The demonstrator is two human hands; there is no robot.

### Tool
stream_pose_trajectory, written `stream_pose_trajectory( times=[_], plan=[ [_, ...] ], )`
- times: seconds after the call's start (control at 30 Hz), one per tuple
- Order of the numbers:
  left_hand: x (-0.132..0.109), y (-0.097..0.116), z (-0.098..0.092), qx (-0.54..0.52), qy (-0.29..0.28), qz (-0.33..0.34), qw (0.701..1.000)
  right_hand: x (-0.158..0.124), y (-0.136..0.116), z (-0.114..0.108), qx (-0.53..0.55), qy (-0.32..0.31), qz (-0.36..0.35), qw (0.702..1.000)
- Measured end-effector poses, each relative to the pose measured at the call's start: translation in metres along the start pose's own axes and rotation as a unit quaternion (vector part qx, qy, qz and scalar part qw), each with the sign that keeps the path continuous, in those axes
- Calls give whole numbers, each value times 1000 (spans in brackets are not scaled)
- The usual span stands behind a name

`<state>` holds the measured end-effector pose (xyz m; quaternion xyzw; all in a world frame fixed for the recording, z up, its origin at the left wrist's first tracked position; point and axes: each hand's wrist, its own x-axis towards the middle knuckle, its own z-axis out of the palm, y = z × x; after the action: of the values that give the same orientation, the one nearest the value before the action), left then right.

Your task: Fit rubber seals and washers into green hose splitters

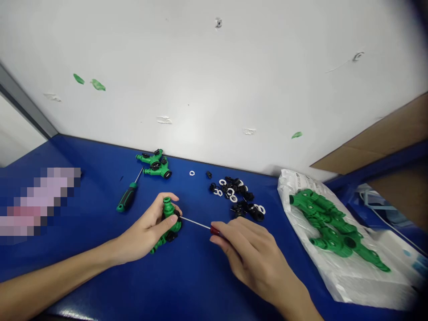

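My left hand (147,227) grips a green plastic hose splitter (168,223) on the blue worktop, with its threaded neck pointing up and a black part on its side. My right hand (247,254) holds a thin screwdriver (197,224) by its red handle, mostly hidden in my fingers. The steel shaft reaches left, and its tip meets the black part at the splitter. A small pile of black valve parts and white rings (237,198) lies just beyond my right hand.
Two joined green splitters (155,164) and a green-and-black screwdriver (127,196) lie at the back left. A white plastic bag (347,267) holds several green fittings on the right. A white wall (214,80) rises behind the blue worktop (100,285). A pixelated patch (40,200) covers the left side.
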<state>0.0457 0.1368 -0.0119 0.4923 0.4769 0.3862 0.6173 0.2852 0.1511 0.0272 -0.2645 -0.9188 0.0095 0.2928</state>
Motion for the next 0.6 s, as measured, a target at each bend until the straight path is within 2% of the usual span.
stream_pose_trajectory(
  times=[0.13,0.3,0.37,0.5,0.6],
  plan=[
    [0,-2,0,-16,15,4,1000,3,-6,5,-39,-7,40,998],
    [2,1,-3,-9,5,1,1000,4,-5,0,22,-70,91,993],
    [2,3,-4,-3,-10,-9,1000,4,-3,-3,33,-76,81,993],
    [-1,3,-2,-11,-20,-22,999,5,-1,-4,0,-56,14,998],
    [-3,-1,-2,-31,-11,-30,999,5,-3,0,-16,-49,12,999]
  ],
)
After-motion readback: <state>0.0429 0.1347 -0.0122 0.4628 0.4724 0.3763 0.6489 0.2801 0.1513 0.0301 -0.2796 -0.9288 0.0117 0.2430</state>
